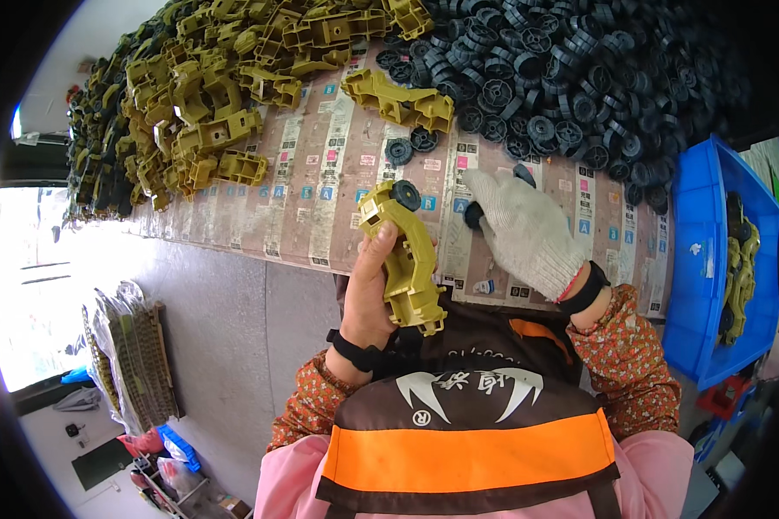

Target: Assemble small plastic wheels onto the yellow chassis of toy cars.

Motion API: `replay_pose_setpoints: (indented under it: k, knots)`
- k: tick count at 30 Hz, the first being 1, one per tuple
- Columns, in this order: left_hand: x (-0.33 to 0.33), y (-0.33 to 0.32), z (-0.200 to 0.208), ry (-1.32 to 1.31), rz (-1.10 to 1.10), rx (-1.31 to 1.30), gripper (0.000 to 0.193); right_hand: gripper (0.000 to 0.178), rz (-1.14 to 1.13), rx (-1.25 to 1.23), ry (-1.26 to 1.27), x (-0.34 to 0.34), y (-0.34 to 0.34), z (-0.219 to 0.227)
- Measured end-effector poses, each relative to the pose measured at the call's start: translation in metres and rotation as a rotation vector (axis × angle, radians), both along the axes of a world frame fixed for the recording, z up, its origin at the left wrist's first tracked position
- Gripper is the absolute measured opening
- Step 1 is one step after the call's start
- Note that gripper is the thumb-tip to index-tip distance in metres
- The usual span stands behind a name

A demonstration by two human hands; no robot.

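Observation:
My bare left hand (370, 290) is wrapped around an olive-yellow plastic toy vehicle body (417, 259), held tilted over the table's near edge. A black wheel (404, 195) sits at the upper end of this body. To the right, my right hand (528, 229) wears a pale knitted glove and is low over the table. Between its thumb and forefinger is a black toy wheel (473, 215), partly covered by the glove. Another dark piece (524, 176) shows beside the gloved fingers; I cannot tell whether it is held. Two loose wheels (399, 151) and another vehicle body (398, 99) lie beyond my hands.
A heap of olive-yellow vehicle bodies (208, 104) covers the table's far left. Black wheels (528, 78) are piled at the far right. A blue bin (699, 259) with vehicle bodies stands at the right edge. Wrapped stacked goods (125, 355) are on the floor at left.

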State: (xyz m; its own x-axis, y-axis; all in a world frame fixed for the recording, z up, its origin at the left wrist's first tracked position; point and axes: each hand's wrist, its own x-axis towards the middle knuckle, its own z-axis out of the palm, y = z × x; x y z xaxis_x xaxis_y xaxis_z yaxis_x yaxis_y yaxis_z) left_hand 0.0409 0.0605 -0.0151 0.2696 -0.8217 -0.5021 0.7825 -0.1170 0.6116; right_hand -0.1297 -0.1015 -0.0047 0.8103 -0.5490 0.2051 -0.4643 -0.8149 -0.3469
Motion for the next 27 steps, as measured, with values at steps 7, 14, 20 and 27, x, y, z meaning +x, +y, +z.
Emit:
replay_pose_setpoints:
  k: [7, 14, 20, 27]
  knots:
    - [-0.003, -0.011, 0.002, -0.001, 0.045, 0.044, 0.046, 0.025, 0.044, 0.041, 0.084, -0.002, 0.003, -0.003]
    - [-0.002, -0.013, -0.007, -0.045, 0.12, 0.006, 0.044, 0.027, -0.071, 0.551, -0.073, -0.008, 0.024, 0.016]
    - [-0.012, -0.019, 0.009, -0.164, 0.15, -0.051, 0.036, 0.041, -0.15, 0.982, -0.387, -0.011, 0.057, 0.029]
    - [-0.019, -0.022, 0.014, -0.314, 0.198, -0.114, 0.036, 0.036, -0.175, 0.902, -0.449, -0.015, 0.065, 0.027]
